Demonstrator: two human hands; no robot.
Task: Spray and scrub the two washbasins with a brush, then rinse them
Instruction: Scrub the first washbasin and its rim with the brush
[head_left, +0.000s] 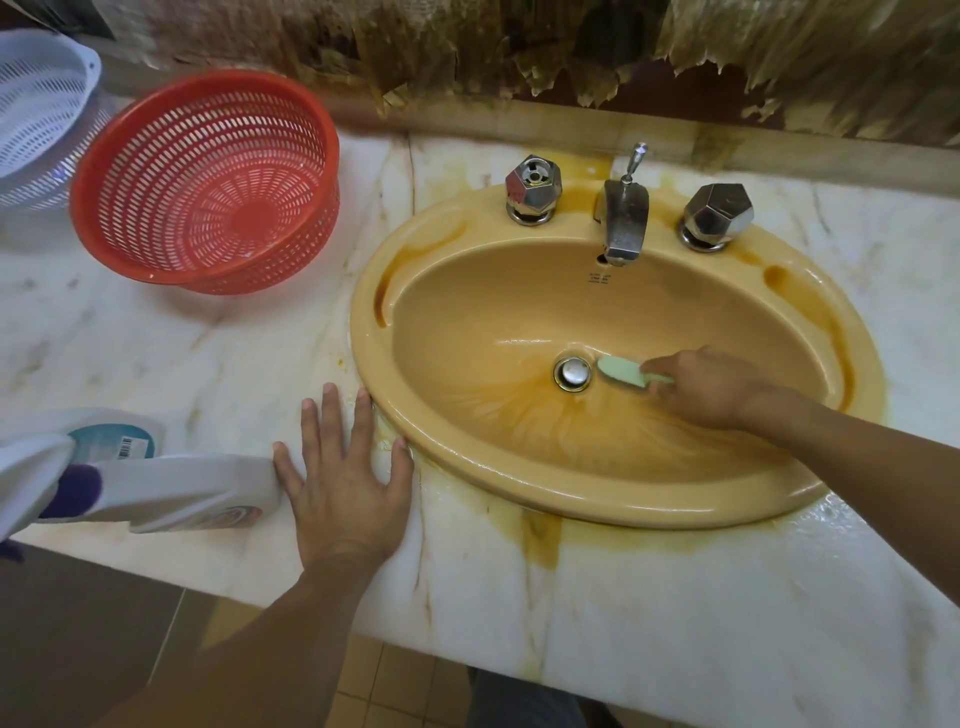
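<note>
- Brush of pale green plastic (621, 371), small and narrow: its long axis runs roughly left to right across the bottom of the oval mustard-yellow ceramic washbasin (467, 457). The rounded head points left and sits just beside the basin's round chrome drain plug (572, 373).
- Right hand (711, 387) reaches into the basin from its right side, fingers curled around the brush handle and hiding most of it.
- Basin surface is glossy and wet, with darker orange streaks fanning out from the drain.
- Left hand (343, 467) lies flat on the white veined marble worktop (649, 597) at the basin's front left. Its fingers are straight and spread, with the tips at the rim.
- White plastic spray bottle (171, 488) lies on its side left of the basin, just beside that hand's thumb.
- Behind the bowl, on the basin's back ledge, a dull chrome spout (623, 218) stands between two faceted chrome knobs (533, 188).
- Round red slotted plastic basket (208, 182) sits tilted, left of the basin.
</note>
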